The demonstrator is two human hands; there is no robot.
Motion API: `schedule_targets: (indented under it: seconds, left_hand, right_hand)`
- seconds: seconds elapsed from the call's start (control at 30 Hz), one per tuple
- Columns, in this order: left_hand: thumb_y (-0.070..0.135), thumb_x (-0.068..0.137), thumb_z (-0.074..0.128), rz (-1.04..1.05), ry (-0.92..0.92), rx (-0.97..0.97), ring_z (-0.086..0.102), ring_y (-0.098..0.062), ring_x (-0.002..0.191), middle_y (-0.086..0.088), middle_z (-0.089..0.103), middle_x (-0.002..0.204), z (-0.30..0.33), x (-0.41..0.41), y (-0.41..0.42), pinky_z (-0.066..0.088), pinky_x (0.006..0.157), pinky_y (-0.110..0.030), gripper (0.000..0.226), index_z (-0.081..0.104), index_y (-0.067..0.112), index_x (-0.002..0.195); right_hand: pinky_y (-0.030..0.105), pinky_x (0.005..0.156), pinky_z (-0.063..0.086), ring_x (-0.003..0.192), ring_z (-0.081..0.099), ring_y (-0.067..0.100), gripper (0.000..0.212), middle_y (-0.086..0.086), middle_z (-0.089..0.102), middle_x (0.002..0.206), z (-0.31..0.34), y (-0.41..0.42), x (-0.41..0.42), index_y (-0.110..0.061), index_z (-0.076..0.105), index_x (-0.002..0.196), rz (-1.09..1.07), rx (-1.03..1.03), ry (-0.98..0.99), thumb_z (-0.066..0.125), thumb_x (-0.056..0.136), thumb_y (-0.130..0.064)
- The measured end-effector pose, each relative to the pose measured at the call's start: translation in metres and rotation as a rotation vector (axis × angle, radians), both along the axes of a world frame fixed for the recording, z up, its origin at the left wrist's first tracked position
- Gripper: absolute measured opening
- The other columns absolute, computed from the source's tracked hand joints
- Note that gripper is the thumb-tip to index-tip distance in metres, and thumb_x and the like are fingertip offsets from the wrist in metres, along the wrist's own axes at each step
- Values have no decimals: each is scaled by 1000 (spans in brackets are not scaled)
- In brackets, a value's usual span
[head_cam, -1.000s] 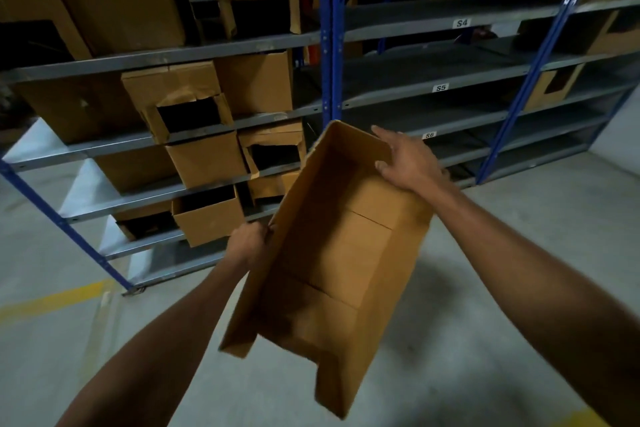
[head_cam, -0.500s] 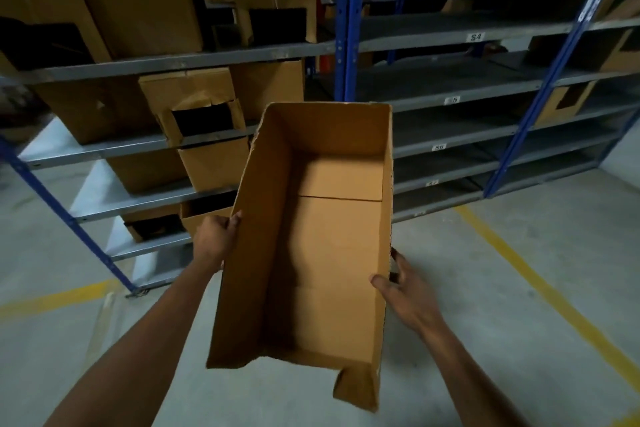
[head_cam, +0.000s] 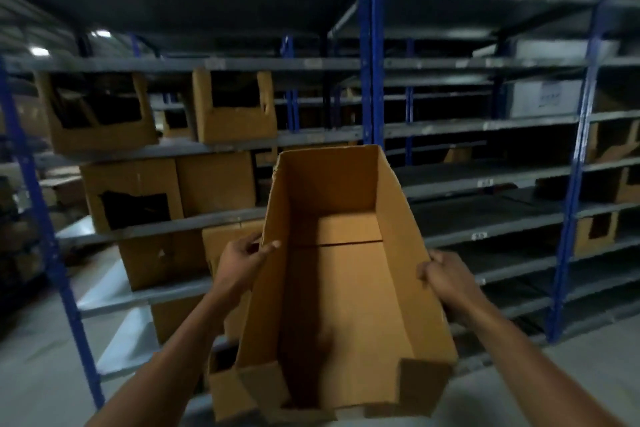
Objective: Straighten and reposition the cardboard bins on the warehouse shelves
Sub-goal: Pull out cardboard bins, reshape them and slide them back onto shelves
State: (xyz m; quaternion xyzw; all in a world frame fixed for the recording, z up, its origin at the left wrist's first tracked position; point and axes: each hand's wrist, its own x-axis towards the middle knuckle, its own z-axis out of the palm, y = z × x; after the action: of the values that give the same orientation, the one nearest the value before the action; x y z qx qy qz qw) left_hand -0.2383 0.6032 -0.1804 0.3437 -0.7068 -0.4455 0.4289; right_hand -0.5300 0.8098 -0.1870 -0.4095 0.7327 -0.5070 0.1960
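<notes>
Cardboard bin [head_cam: 343, 288] btwn hands: left grip [head_cam: 242, 262] & right grip [head_cam: 446, 276] clamp its side walls

Bare forearms, no sleeves visible; both hands [head_cam: 242, 262] ungloved.

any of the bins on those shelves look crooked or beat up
Yes. The upper-left bin sits tilted, its front overhanging the shelf edge. The bin below it has a ragged, torn-looking front opening. The neighbouring upper bin has a nicked right edge. The long bin held in both hands looks intact.
</notes>
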Motion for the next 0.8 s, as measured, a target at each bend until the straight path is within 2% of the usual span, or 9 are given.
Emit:
schedule_targets:
  seconds: [0.1,0.2,0.27,0.37,0.47,0.6,0.7,0.77,0.8]
  left_hand:
    - [63,87,72,-271,163,-2,68,-28,124,-6,61,145,29,11,1,59,95,-56,71,50,45,151]
    - [75,79,71,-414,331,28,62,-42,128,-22,56,148,21,16,-6,51,100,-70,75,55,49,146]
    - [83,65,78,-336,345,4,64,-37,123,-23,57,144,18,6,-9,55,95,-61,80,60,54,137]
    - [81,46,89,-207,230,-138,66,-10,121,7,57,144,27,-23,-20,58,94,-39,110,43,58,143]
    - [60,54,96,-146,261,-171,62,-16,127,7,57,143,49,-58,-43,56,103,-47,105,39,60,143]
    - [66,57,93,-69,307,-284,62,-18,130,6,60,143,87,-106,-79,51,110,-55,109,37,57,150]
    - [77,56,87,-21,323,-394,62,-15,125,8,60,138,115,-150,-105,55,102,-42,110,35,55,150]
    - [74,72,77,84,282,-484,63,-5,116,14,61,132,132,-182,-118,56,93,-32,96,31,54,154]
    - [71,82,72,170,268,-533,64,1,107,19,62,127,137,-196,-124,55,87,-27,89,28,53,157]
  right_hand:
    - [47,87,51,91,65,30,8,15,66,96,57,-27,-20,-8,59,89,-10,-70,6,54,94,-12]
    - [57,102,46,103,58,34,2,14,61,106,112,-52,-36,-11,56,86,-36,-118,-7,57,88,-11]
    - [60,107,42,114,54,36,5,14,60,115,147,-71,-51,-11,60,87,-39,-145,-17,60,82,-11]
    - [61,112,37,122,51,36,4,14,59,120,192,-101,-72,-10,62,84,-13,-179,-2,61,81,-10]
    - [58,112,38,122,50,32,6,13,59,121,231,-137,-96,-9,65,88,14,-212,65,61,86,-12]
    - [47,90,46,108,54,30,14,12,58,115,274,-186,-144,-9,67,99,58,-258,64,62,87,-14]
    - [41,89,39,111,51,25,8,11,58,120,303,-221,-191,-15,67,92,117,-313,32,62,91,-21]
    - [46,97,45,95,56,24,18,12,61,100,321,-236,-210,-15,63,81,141,-390,-22,56,97,-18]
    - [47,87,51,79,57,22,23,10,61,84,325,-240,-213,-15,61,78,184,-419,-74,54,99,-19]
